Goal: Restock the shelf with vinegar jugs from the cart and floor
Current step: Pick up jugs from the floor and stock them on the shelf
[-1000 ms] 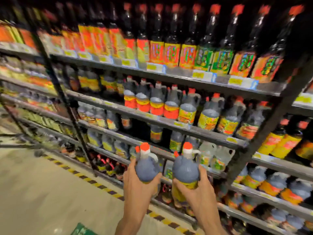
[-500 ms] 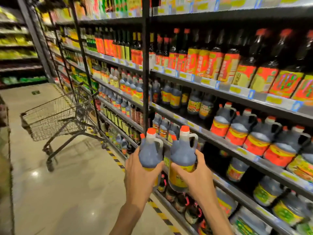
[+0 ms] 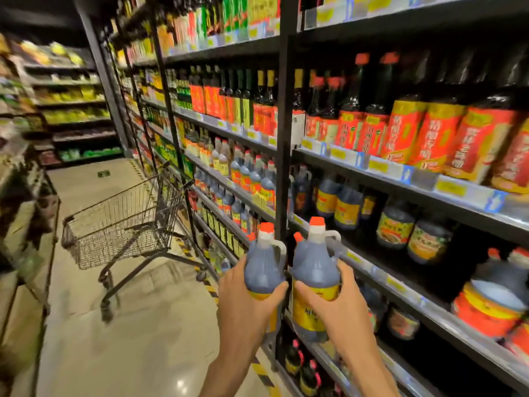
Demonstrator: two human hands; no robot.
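Person's left hand (image 3: 243, 302) gripping 1 dark vinegar jug (image 3: 264, 266), right hand (image 3: 337, 308) gripping another jug (image 3: 315, 277), both upright, side by side before the stocked shelf (image 3: 400, 285), wire cart (image 3: 120, 222) standing in the aisle behind.

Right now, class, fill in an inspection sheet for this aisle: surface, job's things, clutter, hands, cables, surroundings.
Surface: shelf with a dark gap beside the stocked jugs.
Job's things: left jug and right jug, upright, red caps, side by side.
Clutter: nothing seen.
Hands: left hand grips the left jug; right hand grips the right jug.
Cables: nothing seen.
Surroundings: wire cart on the floor, basket looks empty; stocked shelves both sides.
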